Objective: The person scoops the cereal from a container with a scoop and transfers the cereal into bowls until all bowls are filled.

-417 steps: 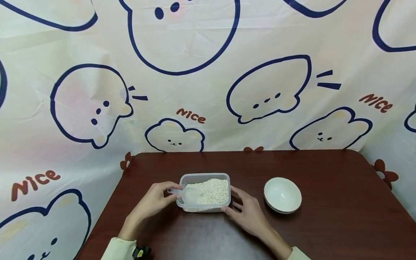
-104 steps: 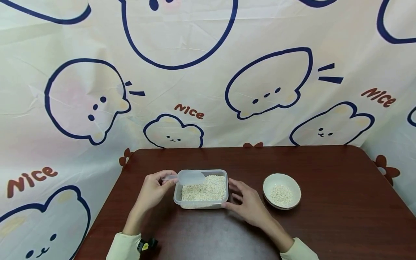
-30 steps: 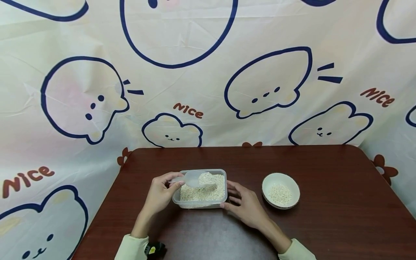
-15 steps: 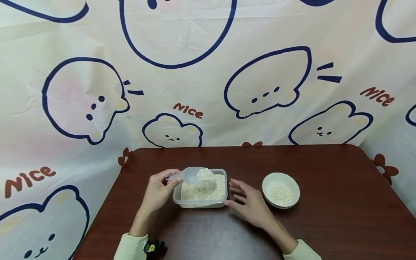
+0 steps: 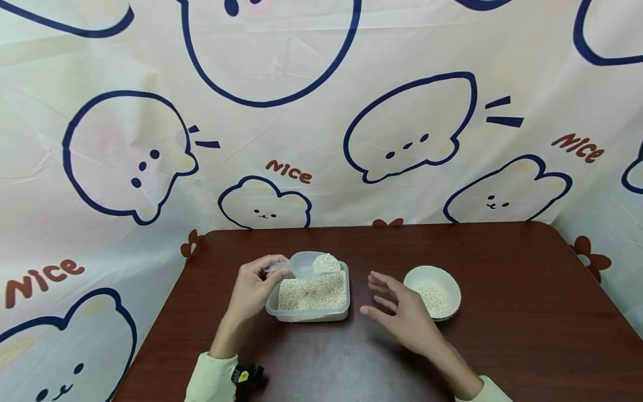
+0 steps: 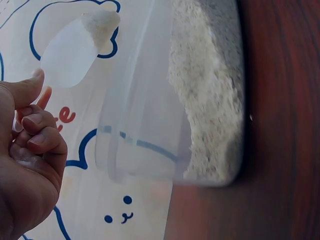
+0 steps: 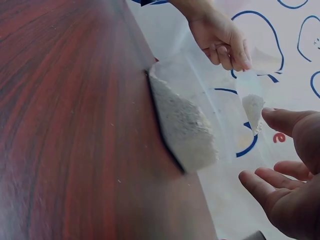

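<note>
My left hand (image 5: 253, 287) pinches the handle of a translucent plastic scoop (image 5: 303, 264) above the far part of a clear plastic container (image 5: 307, 316). Pale flakes, like oats, lie heaped at the scoop's tip; in the left wrist view the scoop (image 6: 70, 55) is up clear of the container (image 6: 135, 125). More flakes (image 5: 313, 294) fill much of the container. My right hand (image 5: 402, 312) hovers between container and bowl, fingers spread and holding nothing. Behind its knuckles stands a white bowl (image 5: 414, 277) with some flakes in the bottom, partly hidden by the hand.
Everything stands on a dark red-brown table (image 5: 527, 312). A pale curtain (image 5: 321, 139) printed with cartoon outlines hangs behind the table's far edge. A dark device (image 5: 248, 374) sits at the left wrist.
The scoop has risen out of the flakes with a load and shifted slightly right. My right hand has let go of the container's right side and moved right, toward the bowl.
</note>
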Available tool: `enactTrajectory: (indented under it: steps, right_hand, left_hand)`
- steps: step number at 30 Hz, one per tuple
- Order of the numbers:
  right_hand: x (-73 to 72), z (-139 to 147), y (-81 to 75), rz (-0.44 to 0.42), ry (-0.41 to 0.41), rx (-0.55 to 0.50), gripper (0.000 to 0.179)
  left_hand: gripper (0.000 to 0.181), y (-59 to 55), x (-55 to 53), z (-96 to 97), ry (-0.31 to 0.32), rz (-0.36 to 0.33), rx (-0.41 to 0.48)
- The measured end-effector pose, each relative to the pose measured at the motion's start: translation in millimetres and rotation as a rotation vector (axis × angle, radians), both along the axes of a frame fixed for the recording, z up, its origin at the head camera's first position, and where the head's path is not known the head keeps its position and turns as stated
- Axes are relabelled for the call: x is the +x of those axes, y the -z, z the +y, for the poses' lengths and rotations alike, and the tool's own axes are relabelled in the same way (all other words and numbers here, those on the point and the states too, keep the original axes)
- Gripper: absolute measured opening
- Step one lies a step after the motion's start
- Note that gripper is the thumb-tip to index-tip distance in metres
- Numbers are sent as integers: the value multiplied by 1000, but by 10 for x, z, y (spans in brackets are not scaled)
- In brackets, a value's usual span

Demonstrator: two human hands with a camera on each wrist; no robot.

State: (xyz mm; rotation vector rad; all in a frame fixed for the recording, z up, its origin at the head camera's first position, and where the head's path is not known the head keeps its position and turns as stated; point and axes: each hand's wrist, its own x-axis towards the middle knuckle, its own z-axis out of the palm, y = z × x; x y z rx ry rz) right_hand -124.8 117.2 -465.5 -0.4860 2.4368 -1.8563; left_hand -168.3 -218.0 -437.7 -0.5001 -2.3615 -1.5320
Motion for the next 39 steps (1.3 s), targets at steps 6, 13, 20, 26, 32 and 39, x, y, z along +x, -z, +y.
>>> enactTrajectory:
  steps: [6, 13, 20, 26, 32, 39]
  right_hand:
    - [31, 154, -78, 39, 39, 23, 73]
    - [62, 360, -133, 17, 87, 56, 74]
    - [112, 583, -153, 14, 128, 43, 71]
    - [166, 777, -163, 51, 177, 61, 67]
    - [206, 965, -156, 116, 224, 117, 69]
    - [263, 1135, -108, 138, 309, 210, 64]
  left_hand:
    - [9, -40, -38, 141, 39, -8, 24]
    - [11, -87, -84, 372, 70, -16, 26]
    - [11, -96, -143, 615, 122, 2, 22]
    - [11, -84, -175, 808, 162, -10, 32]
    - [9, -80, -192, 991, 206, -17, 37]
    - [11, -29, -214, 1176, 235, -65, 43]
